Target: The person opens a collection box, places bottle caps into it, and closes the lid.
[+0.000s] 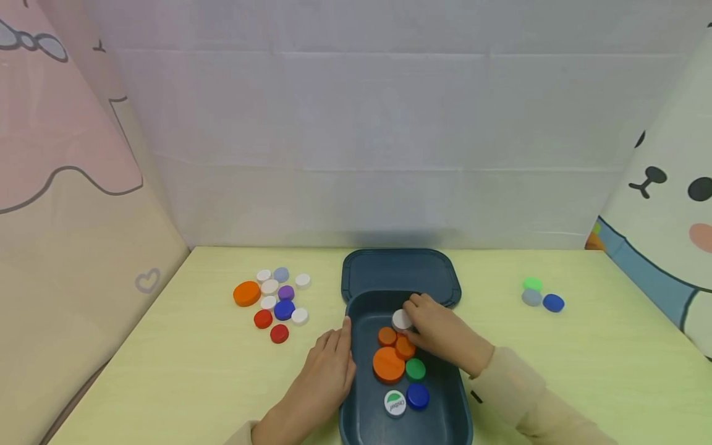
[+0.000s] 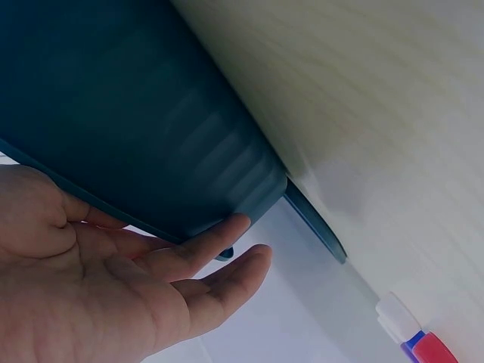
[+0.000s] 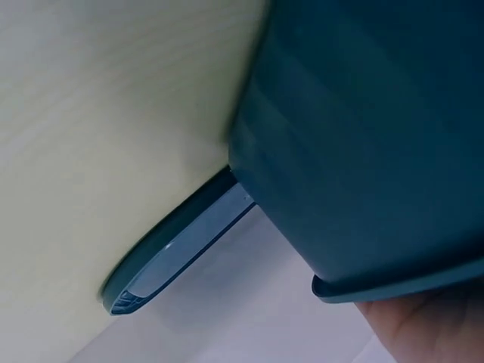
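Right hand [image 1: 439, 330] reaches into the blue bin [image 1: 456, 402], fingers pinching a white cap [image 1: 400, 319] at its far end above the orange caps [image 1: 388, 363]. Left hand [image 1: 325, 371] lies relaxed, fingers straight against the bin's left wall. Lid [image 1: 400, 269] lies just behind on the tabletop [image 1: 584, 371].

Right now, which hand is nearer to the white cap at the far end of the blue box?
The right hand. It is inside the blue box and its fingers pinch the white cap. The left hand rests flat against the box's left outer wall, apart from the cap.
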`<state>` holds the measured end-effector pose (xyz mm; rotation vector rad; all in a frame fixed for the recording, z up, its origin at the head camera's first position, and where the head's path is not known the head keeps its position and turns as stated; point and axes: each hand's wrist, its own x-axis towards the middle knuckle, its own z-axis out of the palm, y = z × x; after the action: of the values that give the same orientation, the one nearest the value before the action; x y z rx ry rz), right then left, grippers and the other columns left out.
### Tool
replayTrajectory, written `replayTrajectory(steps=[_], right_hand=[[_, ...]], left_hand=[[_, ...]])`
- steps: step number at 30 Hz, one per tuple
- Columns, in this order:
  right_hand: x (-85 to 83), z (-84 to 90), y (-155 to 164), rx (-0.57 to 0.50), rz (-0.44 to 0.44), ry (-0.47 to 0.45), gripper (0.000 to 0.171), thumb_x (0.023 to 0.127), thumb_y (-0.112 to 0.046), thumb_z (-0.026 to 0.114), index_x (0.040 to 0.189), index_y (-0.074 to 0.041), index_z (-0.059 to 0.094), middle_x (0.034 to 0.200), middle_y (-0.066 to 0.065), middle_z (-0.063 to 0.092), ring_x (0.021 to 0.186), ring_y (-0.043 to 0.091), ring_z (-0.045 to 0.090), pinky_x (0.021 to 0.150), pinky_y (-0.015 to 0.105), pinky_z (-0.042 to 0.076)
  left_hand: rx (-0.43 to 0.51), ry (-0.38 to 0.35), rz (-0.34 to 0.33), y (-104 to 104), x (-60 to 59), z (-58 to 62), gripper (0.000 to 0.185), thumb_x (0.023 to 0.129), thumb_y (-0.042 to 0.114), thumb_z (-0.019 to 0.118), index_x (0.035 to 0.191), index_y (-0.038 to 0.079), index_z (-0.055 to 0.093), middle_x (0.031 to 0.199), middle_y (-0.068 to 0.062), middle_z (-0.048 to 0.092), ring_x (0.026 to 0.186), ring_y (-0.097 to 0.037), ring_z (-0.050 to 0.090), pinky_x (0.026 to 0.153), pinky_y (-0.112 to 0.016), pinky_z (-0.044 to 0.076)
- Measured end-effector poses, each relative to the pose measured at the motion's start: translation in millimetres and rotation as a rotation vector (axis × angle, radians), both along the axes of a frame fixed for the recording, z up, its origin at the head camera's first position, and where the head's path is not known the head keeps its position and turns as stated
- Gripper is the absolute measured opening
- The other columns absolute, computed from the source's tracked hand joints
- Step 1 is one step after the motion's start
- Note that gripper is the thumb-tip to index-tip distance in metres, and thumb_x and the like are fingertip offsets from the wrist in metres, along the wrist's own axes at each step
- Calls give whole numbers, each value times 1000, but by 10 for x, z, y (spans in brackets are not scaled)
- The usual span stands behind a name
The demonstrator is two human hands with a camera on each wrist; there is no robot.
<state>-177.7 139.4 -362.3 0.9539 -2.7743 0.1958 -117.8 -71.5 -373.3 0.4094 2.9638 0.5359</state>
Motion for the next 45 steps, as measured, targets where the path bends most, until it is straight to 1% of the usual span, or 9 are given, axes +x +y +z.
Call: replayTrajectory(steps=[6, 11, 18, 22, 28, 33, 37, 40, 45], right_hand=[[-35, -38, -14, 6, -10, -32, 26, 77, -20, 71, 87, 0, 58, 79, 8, 54, 69, 17, 46, 62, 27, 49], [-51, -45, -24, 13, -26, -54, 23, 79, -20, 70, 83, -1, 59, 74, 6, 51, 66, 15, 43, 59, 26, 46], [-42, -59, -30, 11, -23, -30, 22, 79, -21, 69, 85, -4, 58, 74, 4, 51, 66, 15, 43, 59, 26, 45], [-32, -57, -25, 23, -21, 23, 22, 79, -23, 69, 86, -6, 57, 76, 3, 51, 67, 15, 42, 58, 25, 44], [-7, 10, 6, 43, -11, 135, 23, 78, -26, 70, 86, -8, 57, 76, 2, 52, 65, 14, 40, 54, 24, 40], [-1, 80, 60, 53, -25, 218, 24, 77, -26, 71, 87, -9, 58, 78, 3, 55, 67, 16, 43, 57, 26, 42], [-9, 139, 144, 78, -40, 295, 25, 75, -27, 72, 87, -9, 58, 80, 4, 57, 69, 18, 47, 58, 29, 43], [-31, 169, 233, 92, -50, 336, 26, 74, -27, 73, 86, -9, 57, 78, 4, 55, 68, 19, 47, 55, 29, 41], [-94, 187, 422, 101, -83, 370, 26, 73, -25, 74, 84, -8, 57, 76, 5, 55, 66, 20, 47, 52, 28, 39]], left_hand=[[-2, 3, 5, 5, 1, 4, 57, 94, 26, 41, 145, 8, 21, 139, -10, 41, 125, -28, 38, 101, -44, 39], [-3, 5, 3, 4, 0, 2, 57, 94, 26, 41, 145, 7, 21, 139, -11, 41, 125, -28, 38, 102, -45, 38], [-2, 4, 1, 2, -1, -3, 57, 94, 26, 41, 145, 7, 21, 140, -11, 41, 125, -29, 38, 102, -45, 38], [1, 2, 2, 3, 2, -3, 57, 94, 26, 40, 145, 7, 21, 140, -10, 41, 126, -29, 37, 102, -45, 37], [8, -17, 9, 10, 0, 4, 57, 95, 26, 40, 145, 8, 20, 142, -10, 39, 127, -29, 36, 103, -46, 36], [3, -12, 10, 11, 3, 11, 58, 94, 26, 40, 145, 8, 20, 141, -10, 39, 127, -29, 36, 103, -45, 36], [2, -20, 12, 12, 4, 14, 58, 95, 26, 40, 146, 8, 19, 141, -9, 39, 127, -28, 36, 103, -45, 37], [-1, -24, 12, 13, 3, 13, 58, 95, 26, 40, 146, 9, 19, 141, -9, 39, 127, -28, 35, 103, -45, 37], [-2, -20, 10, 12, 2, 11, 58, 95, 26, 40, 146, 9, 19, 141, -9, 39, 127, -28, 36, 102, -45, 37]])
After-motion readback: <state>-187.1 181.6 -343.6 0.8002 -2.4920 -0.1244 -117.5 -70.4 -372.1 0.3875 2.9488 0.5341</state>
